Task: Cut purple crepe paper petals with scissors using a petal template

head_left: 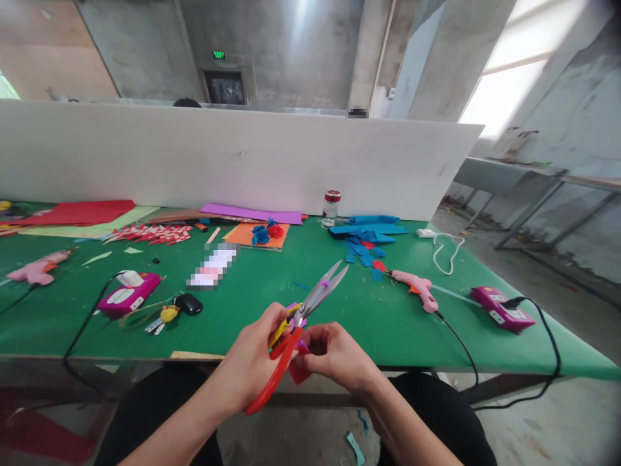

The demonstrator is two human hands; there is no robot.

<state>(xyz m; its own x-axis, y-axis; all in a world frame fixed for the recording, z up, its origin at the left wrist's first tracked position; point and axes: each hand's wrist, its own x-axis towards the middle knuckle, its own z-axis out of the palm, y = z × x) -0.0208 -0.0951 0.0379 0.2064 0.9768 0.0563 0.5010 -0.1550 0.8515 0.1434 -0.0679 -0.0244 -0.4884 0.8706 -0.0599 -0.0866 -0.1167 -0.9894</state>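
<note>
My left hand (255, 359) is closed round a pair of scissors (317, 294) with red handles, blades pointing away and slightly apart. A yellow part shows under its fingers; I cannot tell whether it belongs to the scissors. A small purple bit lies against the blades. Right beside the scissors' pivot, my right hand (334, 356) is closed, thumb and fingers pinching a small piece of red and purple paper (299, 374). Both hands are over the table's front edge, close together. Their fingertips are partly hidden by the scissors and the paper.
Pink glue guns lie right (417, 288) and left (46, 266), near purple power strips (502, 309). Blue paper scraps (361, 249), a red-lidded jar (331, 208), and blue and red paper flowers (264, 233) lie farther back on the green table (272, 278). A white board (242, 162) stands behind.
</note>
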